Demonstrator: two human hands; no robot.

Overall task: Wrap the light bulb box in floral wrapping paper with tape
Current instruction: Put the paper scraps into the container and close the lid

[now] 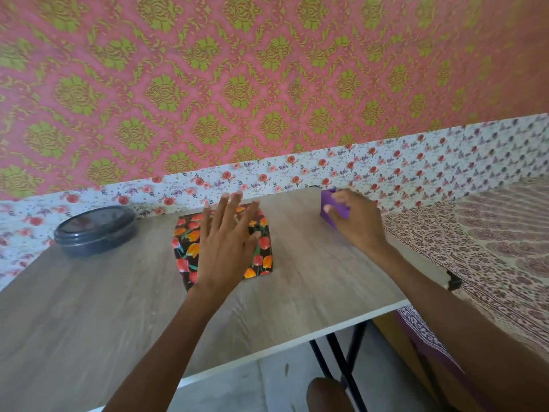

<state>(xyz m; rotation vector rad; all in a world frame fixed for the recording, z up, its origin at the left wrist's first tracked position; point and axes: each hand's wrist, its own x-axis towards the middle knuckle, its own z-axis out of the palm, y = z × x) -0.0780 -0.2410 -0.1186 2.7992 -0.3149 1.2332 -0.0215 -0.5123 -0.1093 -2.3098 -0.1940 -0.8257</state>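
The box wrapped in dark floral paper (185, 251) with red and orange flowers lies on the wooden table (89, 307), near its middle. My left hand (228, 242) lies flat on top of the wrapped box, fingers straight and spread. To the right, near the table's back edge, my right hand (353, 221) grips a purple object (328, 200), likely a tape dispenser; my fingers curl round it and hide most of it.
A dark round lidded container (95, 230) sits at the table's back left. The wall with floral paper (267, 173) runs right behind the table. A bed with patterned cloth (490, 248) adjoins on the right. The table's front edge and black legs (350, 352) are below.
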